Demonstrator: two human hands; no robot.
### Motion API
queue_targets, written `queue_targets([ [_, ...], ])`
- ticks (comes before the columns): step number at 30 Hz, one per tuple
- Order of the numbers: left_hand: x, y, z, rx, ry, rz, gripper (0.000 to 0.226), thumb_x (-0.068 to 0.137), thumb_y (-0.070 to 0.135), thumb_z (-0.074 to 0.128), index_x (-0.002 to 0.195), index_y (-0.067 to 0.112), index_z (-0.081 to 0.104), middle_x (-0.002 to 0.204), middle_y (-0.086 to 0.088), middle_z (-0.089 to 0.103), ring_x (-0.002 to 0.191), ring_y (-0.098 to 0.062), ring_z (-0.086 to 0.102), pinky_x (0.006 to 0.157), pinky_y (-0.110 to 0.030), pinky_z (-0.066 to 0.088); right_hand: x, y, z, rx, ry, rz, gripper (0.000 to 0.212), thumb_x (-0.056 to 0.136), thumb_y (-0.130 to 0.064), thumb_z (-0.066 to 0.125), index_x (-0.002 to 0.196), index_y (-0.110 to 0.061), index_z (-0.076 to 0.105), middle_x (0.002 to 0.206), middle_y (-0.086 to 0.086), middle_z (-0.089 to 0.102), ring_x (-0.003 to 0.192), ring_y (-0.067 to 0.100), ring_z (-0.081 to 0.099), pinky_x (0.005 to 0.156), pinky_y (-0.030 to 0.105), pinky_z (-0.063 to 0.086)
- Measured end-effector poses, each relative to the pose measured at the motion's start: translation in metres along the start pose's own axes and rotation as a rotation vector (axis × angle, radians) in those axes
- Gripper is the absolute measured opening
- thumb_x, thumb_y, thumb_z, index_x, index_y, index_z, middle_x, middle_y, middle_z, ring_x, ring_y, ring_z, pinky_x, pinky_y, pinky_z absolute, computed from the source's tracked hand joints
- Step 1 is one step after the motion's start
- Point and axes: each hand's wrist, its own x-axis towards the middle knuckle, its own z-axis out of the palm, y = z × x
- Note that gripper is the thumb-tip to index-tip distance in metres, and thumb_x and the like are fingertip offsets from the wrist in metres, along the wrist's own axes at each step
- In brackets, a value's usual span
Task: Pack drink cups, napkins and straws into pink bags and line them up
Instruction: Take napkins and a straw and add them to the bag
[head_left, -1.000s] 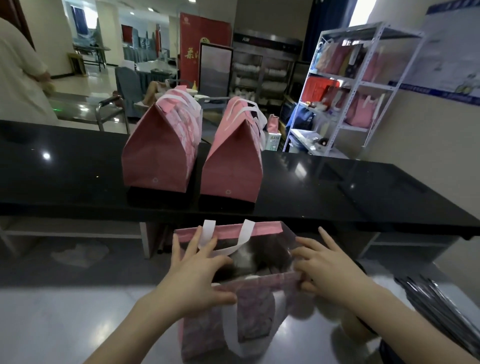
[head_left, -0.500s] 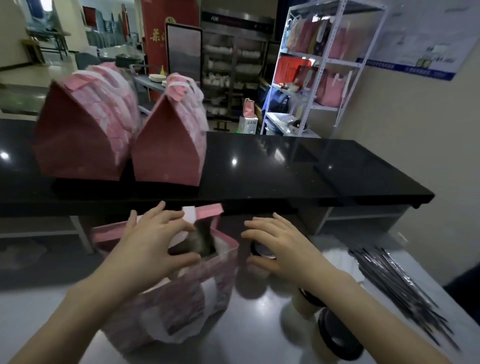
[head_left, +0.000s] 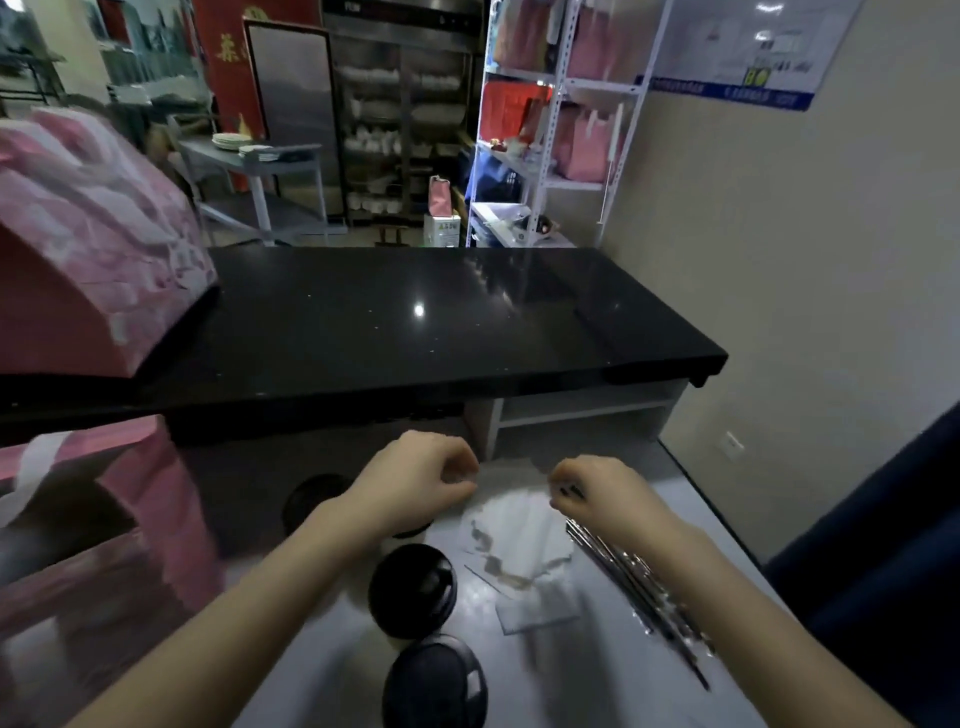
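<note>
Open bag (head_left: 156, 499) stood at the bench's (head_left: 649, 675) left edge, cups (head_left: 413, 590) mid-bench. Left hand (head_left: 415, 480) and right hand (head_left: 597, 491) were curled, pinching the napkins' (head_left: 519, 540) far edge; straws (head_left: 639, 582) lay right. Step looked like napkin pickup; next needs peeling one and carrying it to the bag.

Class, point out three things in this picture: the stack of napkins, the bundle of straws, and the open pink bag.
napkins (head_left: 519, 540): head view, top sheet's centre.
straws (head_left: 641, 582): head view, middle of the bundle.
open pink bag (head_left: 156, 499): head view, right side panel.
</note>
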Motion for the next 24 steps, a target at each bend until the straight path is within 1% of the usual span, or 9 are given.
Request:
queue_targets([
  [4,0.055,0.01,0.054,-0.025,-0.175,-0.103,0.026,0.08,0.03,0.071,0.103,0.021,0.069,0.094,0.006,0.069,0.087,-0.009,0.064,0.08,-0.031,0.055,0.013,0.038,0.023,0.114,-0.061,0.075,0.028,0.083,-0.035,0.062,0.111,-0.029,0.064,0.109,-0.008,0.067,0.102,0.017,0.061,0.078,0.027,0.043],
  [7,0.082,0.009,0.09,0.017,-0.265,-0.171,0.035,0.079,0.025,0.073,0.112,0.015,0.067,0.098,0.003,0.07,0.086,-0.011,0.064,0.071,-0.023,0.052,0.024,0.054,0.046,0.224,-0.097,0.134,0.036,0.082,-0.034,0.065,0.117,-0.025,0.063,0.107,-0.005,0.069,0.099,0.017,0.062,0.079,0.026,0.046],
  [9,0.094,0.006,0.112,0.045,-0.313,-0.214,0.043,0.08,0.023,0.073,0.12,0.014,0.063,0.104,0.0,0.069,0.091,-0.015,0.065,0.07,-0.023,0.051,0.033,0.062,0.062,0.281,-0.125,0.171,0.04,0.081,-0.034,0.067,0.12,-0.022,0.062,0.106,-0.001,0.069,0.099,0.018,0.062,0.082,0.027,0.047],
  [10,0.099,0.005,0.121,0.064,-0.329,-0.238,0.047,0.079,0.023,0.073,0.124,0.014,0.061,0.108,-0.002,0.068,0.095,-0.018,0.064,0.073,-0.026,0.052,0.037,0.065,0.069,0.3,-0.136,0.185,0.043,0.081,-0.035,0.068,0.121,-0.02,0.061,0.107,0.001,0.068,0.101,0.02,0.061,0.084,0.028,0.047],
  [12,0.107,0.002,0.133,0.104,-0.343,-0.283,0.053,0.077,0.025,0.074,0.126,0.015,0.057,0.113,-0.005,0.066,0.1,-0.022,0.063,0.081,-0.034,0.055,0.047,0.069,0.082,0.311,-0.141,0.193,0.047,0.08,-0.036,0.07,0.123,-0.019,0.06,0.114,0.004,0.064,0.106,0.022,0.059,0.087,0.029,0.045],
  [15,0.118,-0.003,0.144,0.134,-0.337,-0.319,0.057,0.074,0.031,0.078,0.123,0.014,0.055,0.106,-0.005,0.065,0.095,-0.024,0.063,0.081,-0.04,0.055,0.062,0.07,0.098,0.303,-0.129,0.193,0.055,0.078,-0.042,0.073,0.126,-0.019,0.058,0.119,0.006,0.059,0.112,0.024,0.054,0.091,0.03,0.042],
  [18,0.122,-0.009,0.152,0.102,-0.321,-0.323,0.066,0.071,0.028,0.081,0.129,0.017,0.05,0.105,-0.004,0.066,0.095,-0.022,0.064,0.078,-0.036,0.055,0.074,0.069,0.109,0.288,-0.143,0.164,0.058,0.074,-0.043,0.077,0.122,-0.018,0.059,0.116,0.007,0.059,0.11,0.026,0.054,0.091,0.031,0.043],
  [21,0.124,-0.012,0.156,0.048,-0.278,-0.327,0.069,0.066,0.017,0.081,0.128,0.016,0.052,0.101,-0.003,0.064,0.091,-0.02,0.064,0.072,-0.028,0.052,0.081,0.066,0.117,0.288,-0.139,0.139,0.057,0.07,-0.037,0.079,0.121,-0.02,0.059,0.112,0.007,0.061,0.107,0.027,0.056,0.09,0.033,0.047],
  [24,0.125,-0.015,0.157,-0.041,-0.254,-0.34,0.064,0.063,0.008,0.078,0.122,0.015,0.055,0.087,0.002,0.064,0.08,-0.015,0.063,0.063,-0.022,0.047,0.083,0.065,0.121,0.365,-0.105,0.155,0.056,0.067,-0.028,0.08,0.12,-0.023,0.06,0.108,0.004,0.063,0.101,0.025,0.059,0.087,0.033,0.049],
])
